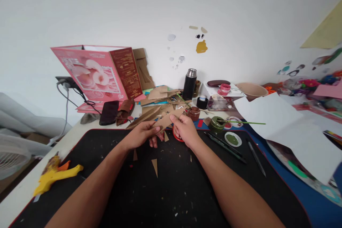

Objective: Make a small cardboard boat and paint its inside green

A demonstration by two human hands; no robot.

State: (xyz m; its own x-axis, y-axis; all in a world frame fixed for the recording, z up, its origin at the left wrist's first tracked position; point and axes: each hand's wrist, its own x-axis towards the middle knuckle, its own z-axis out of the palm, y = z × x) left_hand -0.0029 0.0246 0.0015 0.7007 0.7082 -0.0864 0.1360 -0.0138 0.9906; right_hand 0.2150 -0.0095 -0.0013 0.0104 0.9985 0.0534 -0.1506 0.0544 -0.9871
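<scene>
A strip of brown cardboard [165, 122] is held slanting upward to the right between my two hands, above the black desk mat [171, 185]. My left hand [143, 133] grips its lower left end, thumb on top. My right hand [184, 128] is closed, its thumb pressing on the strip near the other end. Around the fingers of that hand shows the red handle of scissors [177, 135]; their blades are hidden. Below the hands, a thin triangular cardboard scrap [155, 167] and smaller bits lie on the mat.
A yellow glue gun [56, 175] lies at left, near a black phone [109, 112]. Behind my hands are piled cardboard pieces [157, 94] and a black thermos [189, 85]. A green paint jar [217, 124], pens [226, 146] and white paper [269, 114] are at right.
</scene>
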